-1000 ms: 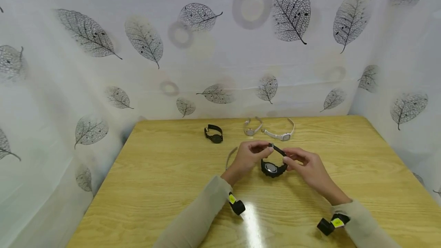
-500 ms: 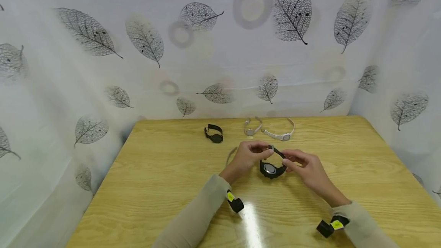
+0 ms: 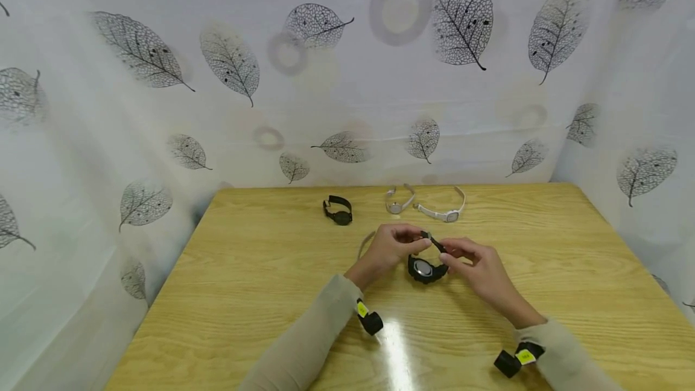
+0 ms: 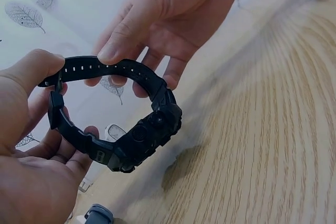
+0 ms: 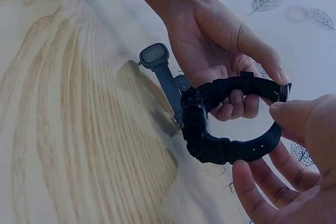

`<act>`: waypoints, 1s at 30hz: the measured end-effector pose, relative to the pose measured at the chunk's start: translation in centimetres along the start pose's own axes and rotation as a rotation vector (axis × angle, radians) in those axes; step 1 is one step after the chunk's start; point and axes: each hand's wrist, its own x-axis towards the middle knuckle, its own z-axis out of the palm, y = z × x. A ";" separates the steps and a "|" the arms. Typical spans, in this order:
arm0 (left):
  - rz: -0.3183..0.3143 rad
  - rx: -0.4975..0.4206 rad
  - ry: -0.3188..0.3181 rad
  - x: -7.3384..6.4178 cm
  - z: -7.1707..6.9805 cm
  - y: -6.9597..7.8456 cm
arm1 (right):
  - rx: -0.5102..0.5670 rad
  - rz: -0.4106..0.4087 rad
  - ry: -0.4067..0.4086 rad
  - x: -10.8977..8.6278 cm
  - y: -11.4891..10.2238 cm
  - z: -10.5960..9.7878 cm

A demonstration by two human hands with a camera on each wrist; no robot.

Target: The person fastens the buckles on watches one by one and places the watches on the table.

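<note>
A chunky black wristwatch (image 3: pixel 426 270) hangs above the table with its strap bent into a loop and its dial toward the head view. My left hand (image 3: pixel 387 252) pinches the strap at the buckle, where the strap ends meet. From the other side, my right hand (image 3: pixel 482 267) grips the strap with thumb and fingers. In the left wrist view the holed part of the strap (image 4: pixel 86 65) runs between both thumbs. The right wrist view shows the black case (image 5: pixel 194 124) side-on. Whether the buckle is fastened, I cannot tell.
On the wooden table (image 3: pixel 244 294), a grey watch (image 5: pixel 155 54) lies just beyond my left hand, mostly hidden from the head view. Toward the back edge are another black watch (image 3: pixel 342 217), a pale watch (image 3: pixel 396 207) and a white watch (image 3: pixel 450 216). Leaf-patterned curtain (image 3: pixel 347 89) surrounds the table.
The black wristwatch has shifted slightly left and toward me. My right hand has moved a little left with it, while my left hand stays almost in place, still pinching the strap.
</note>
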 end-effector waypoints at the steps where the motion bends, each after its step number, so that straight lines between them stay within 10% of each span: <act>1: -0.006 0.002 0.004 0.0 0.0 0.0 | 0.003 0.011 0.006 0.0 0.0 0.0; 30: -0.010 -0.084 0.046 -0.2 0.0 0.2 | 0.132 0.094 0.055 0.1 -0.8 0.5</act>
